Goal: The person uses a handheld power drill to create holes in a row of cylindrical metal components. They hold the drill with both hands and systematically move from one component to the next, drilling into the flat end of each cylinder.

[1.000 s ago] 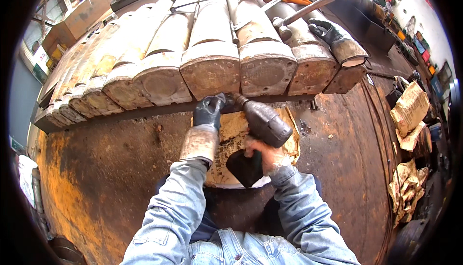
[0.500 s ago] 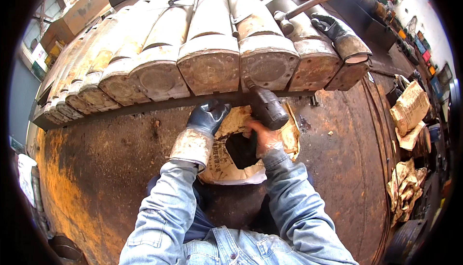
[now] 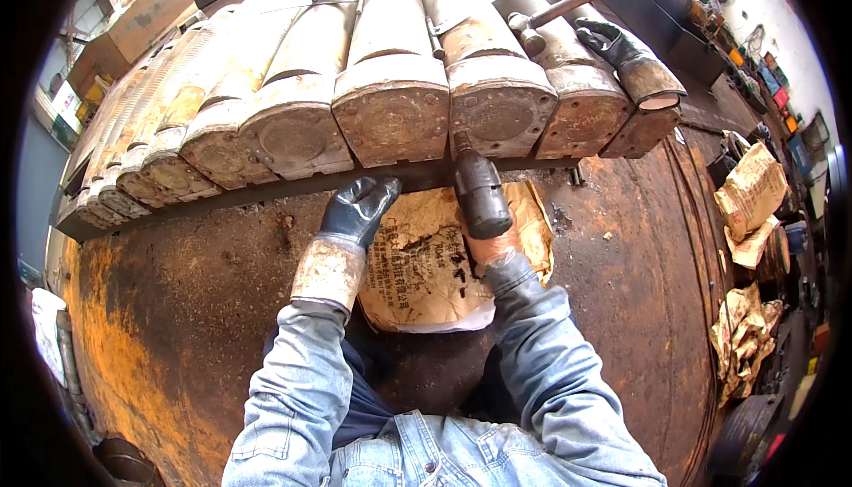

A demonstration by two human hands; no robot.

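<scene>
Just right of centre frame, my right hand [image 3: 497, 247] was wrapped around the driver [image 3: 484, 199], its grip mostly hidden. I had swung the nose rightward to the lower left corner of the block [image 3: 504, 119], shifting work there, I judged; I couldn't confirm contact. My left hand [image 3: 362, 208], fingers curled, had drawn back to the sack's [image 3: 417, 287] upper left; whether it held anything, I couldn't tell.

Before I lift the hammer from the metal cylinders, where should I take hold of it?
Probably best by the handle, near its free end, coming from above and the right: it is slim and straight, pointing away from you to the right, clear of the thick head. The dark glove lies nearer you, so reach over it.
</scene>
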